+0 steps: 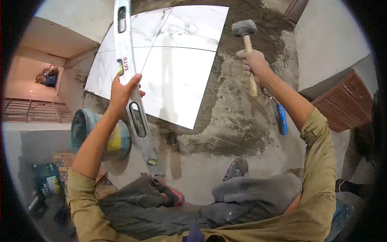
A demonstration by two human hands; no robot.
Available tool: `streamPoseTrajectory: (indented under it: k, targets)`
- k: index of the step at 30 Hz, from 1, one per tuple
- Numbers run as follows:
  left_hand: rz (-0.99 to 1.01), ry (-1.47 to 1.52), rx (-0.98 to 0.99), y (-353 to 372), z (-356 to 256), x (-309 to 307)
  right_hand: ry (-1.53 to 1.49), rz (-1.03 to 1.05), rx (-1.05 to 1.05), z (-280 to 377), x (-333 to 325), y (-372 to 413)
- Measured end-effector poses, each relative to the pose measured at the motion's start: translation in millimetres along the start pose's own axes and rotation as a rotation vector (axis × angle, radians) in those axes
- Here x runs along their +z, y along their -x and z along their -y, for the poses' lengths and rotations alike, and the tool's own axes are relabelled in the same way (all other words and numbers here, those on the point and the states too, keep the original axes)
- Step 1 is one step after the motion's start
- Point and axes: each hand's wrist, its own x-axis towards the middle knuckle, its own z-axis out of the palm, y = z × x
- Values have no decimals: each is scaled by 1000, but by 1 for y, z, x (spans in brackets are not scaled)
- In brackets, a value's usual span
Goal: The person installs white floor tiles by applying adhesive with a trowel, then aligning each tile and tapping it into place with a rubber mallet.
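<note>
My left hand [124,92] is wrapped around a long silver spirit level [138,119], which slants from the top of the view down towards my feet. Yellow vials show in its frame. My right hand [256,66] grips the wooden handle of a rubber mallet [244,28], its dark head pointing away from me above rough mortar. White marble-patterned floor tiles [177,80] lie beyond and between my hands, with thin dark joints between them. Some grey grit is scattered on the far tiles. The level passes over the left part of these tiles.
A dirty bucket [121,139] stands left of the level. Grey mortar [238,109] spreads right of the tiles. A blue-handled tool [281,119] lies near my right forearm. A brown panel [342,103] leans at the right wall; a dark green container [47,179] sits at lower left.
</note>
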Motion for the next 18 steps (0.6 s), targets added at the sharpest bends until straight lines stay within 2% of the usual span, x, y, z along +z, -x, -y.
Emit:
streamPoseTrajectory:
  k: [5,8,10,11,13,17,18]
  targets:
    - [98,-96,0,1,45,9,37,-140,12,6,-27,19]
    - [70,-116,-13,3,63,-4,67,-184,13,6,-29,23]
    - [47,-288,194,-2,95,-13,59,-203,8,2,-27,23]
    - [53,-280,193,4,110,-10,49,-196,6,-2,-25,23]
    - [2,-561,204,34,134,0,33,-203,9,-9,-21,25]
    - [47,-413,104,83,153,49,198,-179,-13,-16,-9,14]
    - [64,-433,159,84,162,56,252,-170,-32,-17,-8,12]
